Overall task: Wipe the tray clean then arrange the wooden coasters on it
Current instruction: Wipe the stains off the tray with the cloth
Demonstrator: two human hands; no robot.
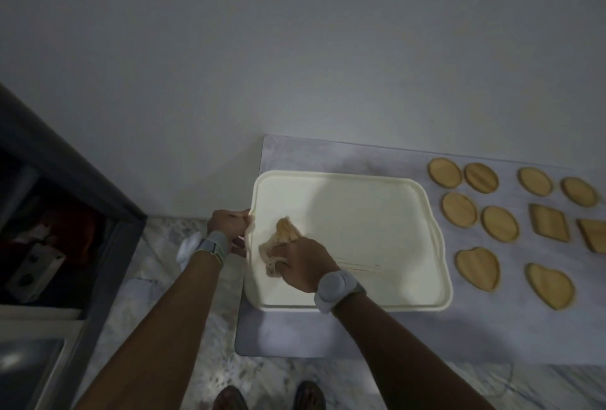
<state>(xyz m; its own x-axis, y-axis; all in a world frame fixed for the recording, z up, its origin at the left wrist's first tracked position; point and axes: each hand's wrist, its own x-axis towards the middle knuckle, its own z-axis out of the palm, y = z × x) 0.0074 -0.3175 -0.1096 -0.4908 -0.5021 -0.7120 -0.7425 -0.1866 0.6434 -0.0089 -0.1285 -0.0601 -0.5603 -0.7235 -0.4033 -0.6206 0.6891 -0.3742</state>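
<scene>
A cream plastic tray (pixel 377 213) lies on a low grey table (pixel 360 334). My left hand (pixel 229 227) grips the tray's left handle. My right hand (pixel 305 265) presses a crumpled tan cloth (pixel 283 235) onto the tray's left part. A thin brownish streak (pixel 360 267) shows on the tray floor to the right of my right hand. To the right of the tray, several wooden coasters lie flat on the table: round ones (pixel 459 209), two square ones (pixel 549 227) and two heart-shaped ones (pixel 477 267).
A white wall stands behind the table. A dark cabinet (pixel 49 213) with an open compartment is at the left. The floor is speckled stone, and my feet (pixel 269 396) show at the bottom edge. A white object (pixel 188 247) lies on the floor under my left wrist.
</scene>
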